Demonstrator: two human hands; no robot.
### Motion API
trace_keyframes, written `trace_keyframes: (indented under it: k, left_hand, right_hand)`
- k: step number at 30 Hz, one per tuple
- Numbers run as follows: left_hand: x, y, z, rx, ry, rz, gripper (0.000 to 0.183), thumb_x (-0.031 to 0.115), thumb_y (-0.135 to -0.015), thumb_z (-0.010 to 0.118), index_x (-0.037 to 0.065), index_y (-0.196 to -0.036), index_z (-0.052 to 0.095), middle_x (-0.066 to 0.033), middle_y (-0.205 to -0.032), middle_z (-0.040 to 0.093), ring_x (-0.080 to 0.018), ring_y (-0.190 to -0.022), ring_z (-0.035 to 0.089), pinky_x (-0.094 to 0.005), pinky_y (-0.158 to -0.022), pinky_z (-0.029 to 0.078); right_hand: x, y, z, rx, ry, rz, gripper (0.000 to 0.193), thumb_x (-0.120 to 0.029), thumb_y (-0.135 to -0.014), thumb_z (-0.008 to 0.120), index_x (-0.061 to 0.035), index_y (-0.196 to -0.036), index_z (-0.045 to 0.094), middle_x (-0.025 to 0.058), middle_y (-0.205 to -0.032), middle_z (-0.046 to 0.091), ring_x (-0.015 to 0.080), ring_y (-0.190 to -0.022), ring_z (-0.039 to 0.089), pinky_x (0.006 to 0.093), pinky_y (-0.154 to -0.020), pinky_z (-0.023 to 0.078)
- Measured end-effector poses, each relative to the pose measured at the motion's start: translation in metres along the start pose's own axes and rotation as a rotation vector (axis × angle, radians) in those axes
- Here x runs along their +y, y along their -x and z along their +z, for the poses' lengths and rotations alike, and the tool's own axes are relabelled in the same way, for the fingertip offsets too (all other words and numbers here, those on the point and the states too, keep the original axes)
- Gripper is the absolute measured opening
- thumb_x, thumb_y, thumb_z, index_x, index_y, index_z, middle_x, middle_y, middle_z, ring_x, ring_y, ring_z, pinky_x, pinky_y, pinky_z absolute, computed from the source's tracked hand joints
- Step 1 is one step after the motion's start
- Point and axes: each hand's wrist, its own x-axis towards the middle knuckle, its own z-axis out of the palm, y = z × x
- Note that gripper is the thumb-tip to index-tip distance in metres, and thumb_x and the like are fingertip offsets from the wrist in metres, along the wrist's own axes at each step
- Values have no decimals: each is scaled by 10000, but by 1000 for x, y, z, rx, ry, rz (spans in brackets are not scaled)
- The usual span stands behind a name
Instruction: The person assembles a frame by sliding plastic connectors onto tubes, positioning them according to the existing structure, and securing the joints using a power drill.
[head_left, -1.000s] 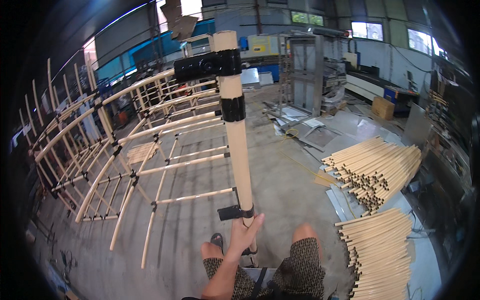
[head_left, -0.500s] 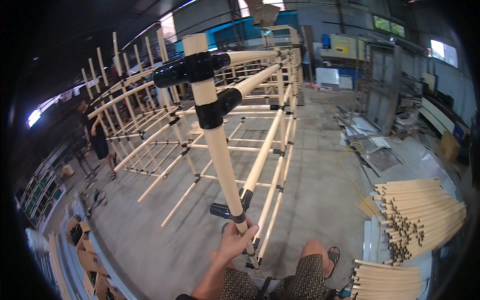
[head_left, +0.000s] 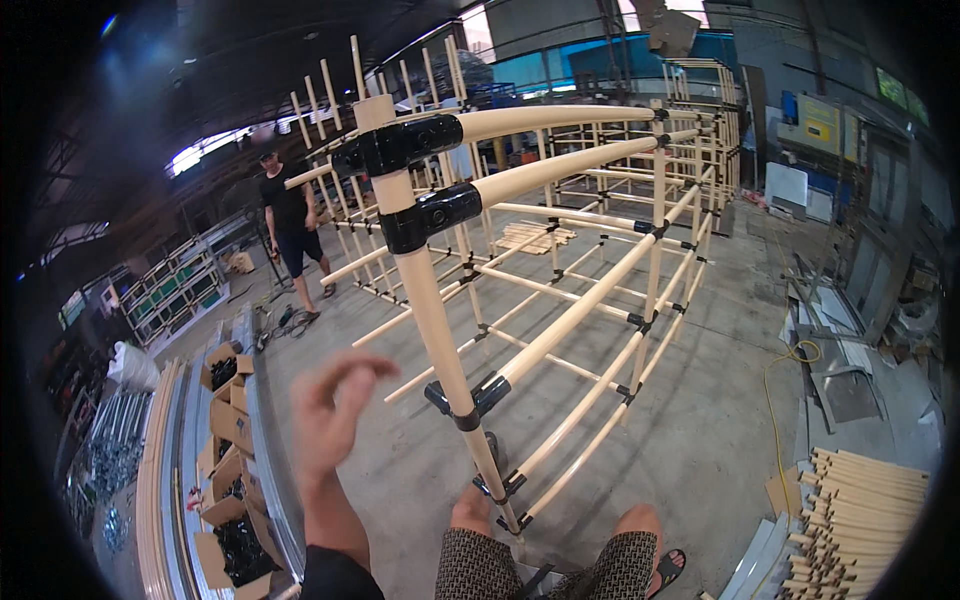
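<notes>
My left hand (head_left: 335, 410) is raised in the air to the left of an upright cream pipe (head_left: 432, 310), apart from it. Its fingers are loosely curved, slightly blurred, with nothing held in them. The pipe is the near corner post of a large pipe rack frame. Black pipe connectors (head_left: 425, 142) clamp cream crossbars (head_left: 560, 118) to the post near its top. Lower down sits another black connector (head_left: 470, 400), and more are close to the floor beside my legs. My right hand is out of view.
Open cardboard boxes (head_left: 240, 540) of black connectors stand at the left beside long metal profiles. Stacked cream pipes (head_left: 860, 520) lie at the lower right, near a yellow cable (head_left: 772, 400). Another person (head_left: 290, 220) stands beyond the frame at the left.
My left hand has let go of the post's lower part and moved up and left. The view has turned left, and the right hand's tool at the lower edge is gone from sight.
</notes>
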Motion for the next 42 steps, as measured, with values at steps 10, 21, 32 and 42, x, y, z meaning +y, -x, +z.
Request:
trace_keyframes:
  k: [10, 21, 32, 42]
  left_hand:
    - [28, -116, 42, 304, 315, 54, 444, 369, -1032, 507, -41, -1040, 678, -84, -928, 706, -84, -824, 630, -239, -806, 490]
    - [31, -138, 64, 242, 742, 105, 556, 472, -1014, 454, -43, -968, 657, -157, -877, 697, -245, -932, 684, -360, -878, 562]
    - [22, -141, 73, 281, 615, 167, 598, 517, -1011, 434, -37, -991, 655, -149, -892, 700, -231, -906, 687, -343, -862, 558]
    - [35, -141, 78, 227, 513, 178, 492, 420, -969, 574, -41, -1134, 624, -161, -1019, 706, -190, -948, 688, -321, -869, 569]
  right_hand:
    - [4, -8, -31, -36, 49, 8, 374, -320, -877, 631, -16, -1090, 675, 268, -1046, 669, 386, -1050, 638, 460, -882, 512]
    - [64, -73, 29, 49, 24, -70, 304, -253, -918, 550, 0, -962, 712, 259, -972, 690, 404, -973, 664, 474, -817, 534]
    - [268, 68, -10, -157, -27, 133, 358, -360, -840, 656, -40, -993, 704, 165, -861, 711, 336, -793, 681, 450, -687, 530]
    - [351, 155, -21, 53, 19, 200, 512, -441, -737, 735, -75, -1090, 675, 125, -1001, 715, 336, -963, 657, 476, -819, 490]
